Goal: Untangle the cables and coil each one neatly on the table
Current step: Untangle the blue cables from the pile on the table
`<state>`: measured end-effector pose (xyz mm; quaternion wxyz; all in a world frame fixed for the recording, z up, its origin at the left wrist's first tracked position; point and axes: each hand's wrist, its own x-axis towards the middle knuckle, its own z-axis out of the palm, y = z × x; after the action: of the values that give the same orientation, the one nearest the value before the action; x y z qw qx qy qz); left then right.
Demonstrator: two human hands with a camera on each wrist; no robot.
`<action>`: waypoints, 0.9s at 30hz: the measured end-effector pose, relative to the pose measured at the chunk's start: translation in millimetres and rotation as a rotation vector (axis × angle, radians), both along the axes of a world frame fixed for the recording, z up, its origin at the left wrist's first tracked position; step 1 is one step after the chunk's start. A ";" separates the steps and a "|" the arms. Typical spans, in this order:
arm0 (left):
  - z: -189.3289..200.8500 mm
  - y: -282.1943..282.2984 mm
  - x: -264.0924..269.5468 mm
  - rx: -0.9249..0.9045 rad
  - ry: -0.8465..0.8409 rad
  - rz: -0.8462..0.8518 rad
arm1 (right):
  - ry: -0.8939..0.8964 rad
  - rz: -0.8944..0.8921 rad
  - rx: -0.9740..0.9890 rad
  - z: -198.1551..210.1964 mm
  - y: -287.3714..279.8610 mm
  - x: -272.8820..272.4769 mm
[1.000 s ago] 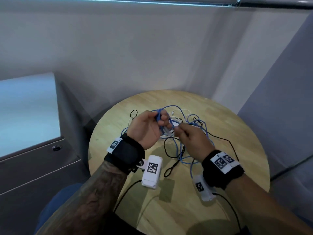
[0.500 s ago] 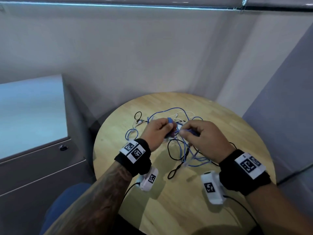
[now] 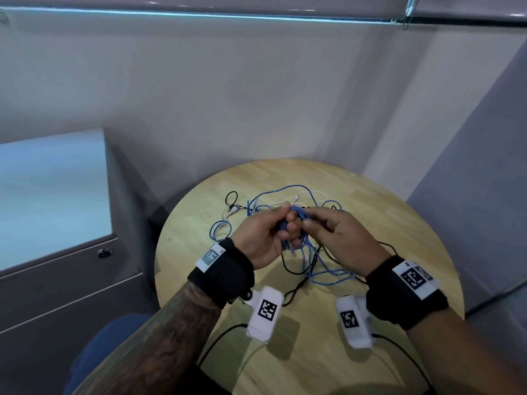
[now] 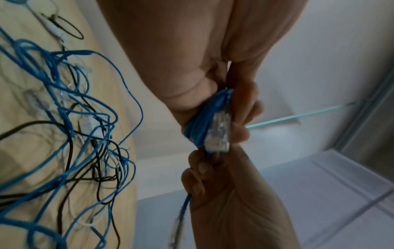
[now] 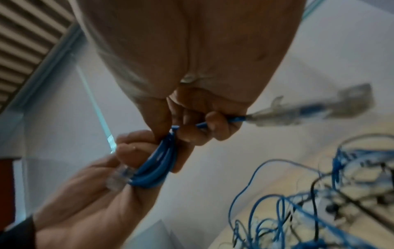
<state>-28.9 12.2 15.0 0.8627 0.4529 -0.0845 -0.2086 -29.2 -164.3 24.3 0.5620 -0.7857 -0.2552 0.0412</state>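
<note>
Left hand (image 3: 258, 238), centre of the head frame: fingers clenched round a bundle of blue cable loops (image 3: 296, 232), clear plug (image 4: 219, 133) pressed against the bundle; right hand (image 3: 339, 238), just right of it: fingertips pinching the same blue cable, second clear plug (image 5: 315, 109) protruding past the knuckles. Remaining tangle (image 3: 285, 199) of blue, black and white cables: spread on the round wooden table (image 3: 399, 223) behind and below both hands.

Round light-wood table (image 3: 370, 195), set in a wall corner. On it: tangle of blue cables (image 3: 328, 276) mixed with black cables (image 3: 288, 269) and a thin white cable (image 3: 285, 199), spread across the middle. One small blue loop (image 3: 219, 230) and a small black loop (image 3: 231, 196) lie at the left edge of the pile.
</note>
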 end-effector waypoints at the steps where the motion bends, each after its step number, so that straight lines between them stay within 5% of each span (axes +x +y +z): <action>1: 0.1 0.1 -0.9 -0.012 0.000 0.003 | -0.018 -0.016 -0.025 1.3 -1.4 1.3; 8: -1.5 -6.7 1.3 0.232 -0.156 0.182 | -0.224 -0.213 -0.146 -4.0 -5.6 2.5; 12: -8.8 -14.4 1.5 0.237 -0.122 0.359 | -0.172 -0.191 -0.111 -10.4 0.1 0.4; 18: -7.0 2.4 10.9 0.170 -0.064 0.420 | -0.274 -0.281 -0.570 -22.7 -15.2 11.8; 20: -7.9 1.3 10.3 0.177 -0.036 0.359 | -0.174 -0.357 -0.395 -24.1 -16.1 13.2; 24: -4.6 -0.1 6.4 0.160 -0.004 0.223 | 0.185 -0.386 0.260 -16.4 -10.5 12.8; 27: -5.8 -0.1 5.0 0.136 0.005 0.135 | 0.220 -0.375 0.382 -12.9 -8.0 14.0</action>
<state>-23.9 12.1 9.2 0.8424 0.5144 -0.0372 -0.1563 -15.2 -172.3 11.3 0.7220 -0.6898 -0.0459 -0.0273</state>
